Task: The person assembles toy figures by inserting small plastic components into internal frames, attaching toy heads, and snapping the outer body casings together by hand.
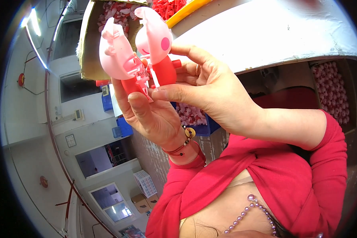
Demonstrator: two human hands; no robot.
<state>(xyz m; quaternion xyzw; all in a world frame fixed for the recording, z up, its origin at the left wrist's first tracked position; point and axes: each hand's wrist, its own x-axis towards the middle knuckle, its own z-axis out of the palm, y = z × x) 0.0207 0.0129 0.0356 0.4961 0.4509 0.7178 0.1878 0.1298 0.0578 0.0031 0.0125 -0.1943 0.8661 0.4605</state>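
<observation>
Raised in front of me are two halves of a pink-and-red plastic pig figure, held close together with the inner sides partly showing. My left hand (156, 123), with a beaded bracelet at its wrist, grips the left half (116, 53), which has a pink head shell over a red body. Between the thumb and fingers of my right hand (222, 89) is the right half (152, 39), its pink cheek spot and smile facing out. Small pegs and parts stand along the gap between the halves. Whether the halves touch inside is hard to tell.
A white tabletop (265, 35) spans the upper right. Behind the figure stand a cardboard box (85, 47) of pink pieces and a yellow-edged tray (188, 12) of red pieces. Below are a blue bin (212, 126) of pink parts and, at right, a box of small figures (331, 91).
</observation>
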